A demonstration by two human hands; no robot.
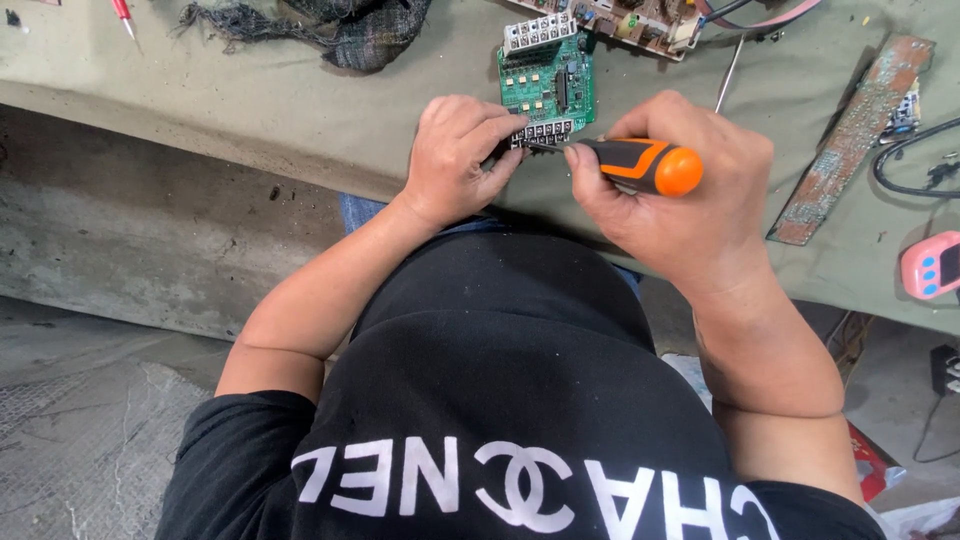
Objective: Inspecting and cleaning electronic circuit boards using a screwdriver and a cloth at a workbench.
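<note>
- Left hand (458, 155): fingers curled down over the near edge of the green board (548, 85), gripping it at the row of grey terminals (541, 131) and pinning it to the bench.
- Right hand (672, 190): closed around a screwdriver (640, 163) with an orange-and-black handle; the thumb and forefinger pinch the front of the handle, and the rounded orange end points right.
- Screwdriver: lies nearly level, its shaft running left to the terminals at the board's near edge; the tip is hidden between the two hands.
- Green board: flat on the olive bench cloth (300, 100), near its front edge, with a white terminal block (538, 32) at the far end.
- Second board (620, 20): just beyond the green one, partly cut off by the frame.
- Brown strip board (850, 140): lies diagonally, well to the right.
- Pink device (932, 265): at the right edge.
- Dark frayed rag (340, 30): far left of the boards.
- Red tool (122, 12): top left corner.
</note>
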